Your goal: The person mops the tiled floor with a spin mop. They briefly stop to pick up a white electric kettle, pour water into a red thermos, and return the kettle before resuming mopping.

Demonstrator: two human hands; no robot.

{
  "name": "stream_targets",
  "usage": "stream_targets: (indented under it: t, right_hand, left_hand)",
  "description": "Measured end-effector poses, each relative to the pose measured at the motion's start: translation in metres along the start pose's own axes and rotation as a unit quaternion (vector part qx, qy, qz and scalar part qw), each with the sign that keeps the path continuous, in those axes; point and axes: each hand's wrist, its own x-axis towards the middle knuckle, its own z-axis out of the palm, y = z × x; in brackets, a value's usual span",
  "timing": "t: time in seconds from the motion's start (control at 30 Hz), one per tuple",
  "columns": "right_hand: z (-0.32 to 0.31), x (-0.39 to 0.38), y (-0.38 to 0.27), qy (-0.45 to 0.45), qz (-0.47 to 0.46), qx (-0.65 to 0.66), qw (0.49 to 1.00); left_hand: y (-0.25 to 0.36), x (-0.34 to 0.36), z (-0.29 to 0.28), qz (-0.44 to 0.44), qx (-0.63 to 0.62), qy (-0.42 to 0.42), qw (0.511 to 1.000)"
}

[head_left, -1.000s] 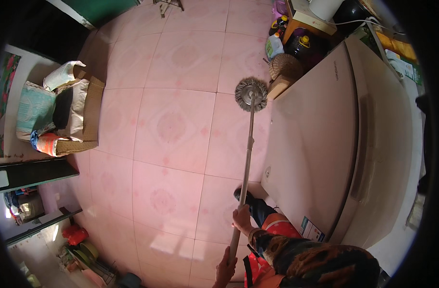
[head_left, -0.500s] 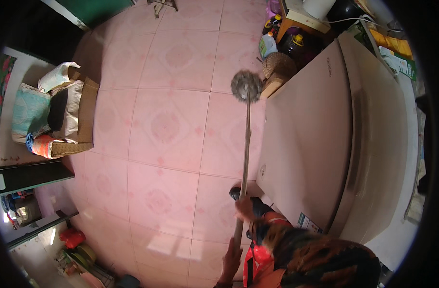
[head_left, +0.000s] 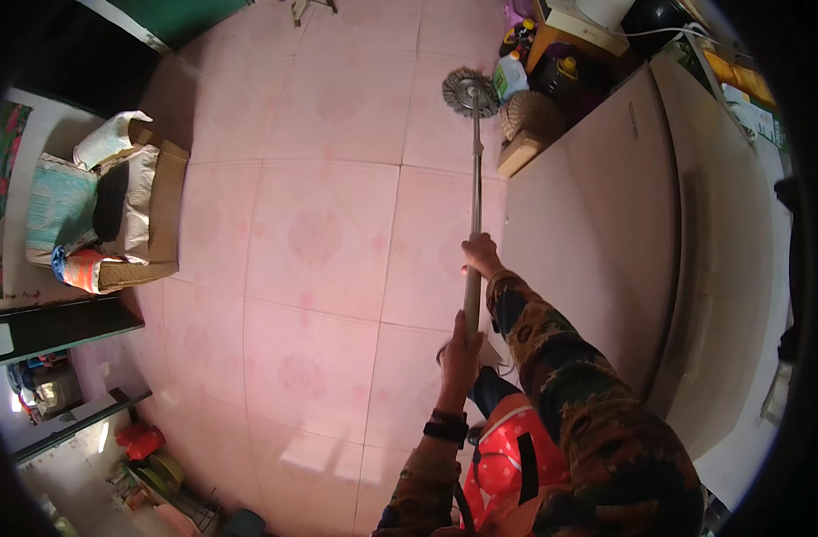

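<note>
Both of my hands grip the long pole of a mop (head_left: pixel 476 179), which stretches away from me over the pink tiled floor (head_left: pixel 315 233). Higher on the pole, my right hand (head_left: pixel 482 254) is wrapped round it. Nearer to me, my left hand (head_left: pixel 461 353) closes round the lower end of the handle; a dark band circles that wrist. At the far end, the round grey mop head (head_left: pixel 470 92) rests on the floor, close beside a pale jug (head_left: pixel 510 77) and a round woven basket (head_left: pixel 532 116).
A large pale fridge-like cabinet (head_left: pixel 597 215) stands along the right. Bottles (head_left: pixel 566 70) and a wooden block (head_left: pixel 523 154) sit past its far corner. A cardboard box (head_left: pixel 166 206) with sacks lies at left. Shelves with red and green bowls (head_left: pixel 163 474) show lower left.
The mop has been pushed forward, its head moving farther away to beside the pale jug. Both hands have moved forward with the pole, and my forearms show more fully.
</note>
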Motion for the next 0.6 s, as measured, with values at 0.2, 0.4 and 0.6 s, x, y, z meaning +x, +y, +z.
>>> stream_targets:
  t: [0.2,0.4,0.6]
  right_hand:
    - [0.081,-0.181,-0.003,-0.079,0.144,-0.079,0.983]
    - [0.136,-0.38,-0.043,-0.042,0.414,0.129,0.9]
    - [0.083,-0.282,-0.029,-0.009,0.394,0.273,0.878]
  left_hand:
    - [-0.089,-0.214,-0.011,-0.13,0.001,0.007,0.991]
    - [-0.096,-0.337,-0.052,-0.272,0.066,-0.041,0.959]
    - [-0.101,-0.329,-0.03,-0.199,0.054,-0.034,0.978]
